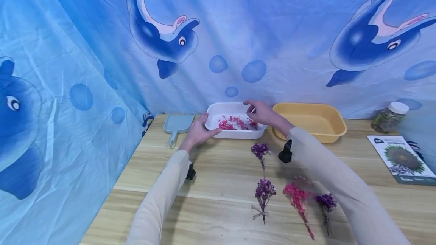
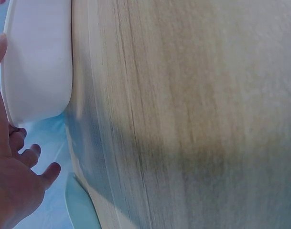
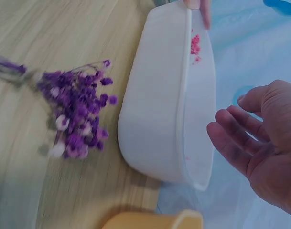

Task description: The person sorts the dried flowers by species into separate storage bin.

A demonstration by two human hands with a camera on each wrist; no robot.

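Note:
A white plastic basin (image 1: 235, 134) stands at the back of the table, with small pink dried flowers (image 1: 227, 124) lying in it. At its left end my left hand (image 1: 198, 131) holds the corner, the thumb over the front rim and fingers against the end wall. In the left wrist view the other fingers spread loosely beside the basin (image 2: 37, 67). Over the basin's right end is my right hand (image 1: 261, 112); the right wrist view shows its fingers loosely bent with nothing between them. A bunch of purple dried flowers (image 3: 78, 109) lies just in front of the basin.
Right of the white basin sits a yellow basin (image 1: 327, 137); to its left lies a pale blue dustpan (image 1: 178, 123). Nearer are purple bunches (image 1: 265, 192) and a pink bunch (image 1: 297, 196). A lidded jar (image 1: 388, 120) and a printed packet (image 1: 402, 158) lie far right.

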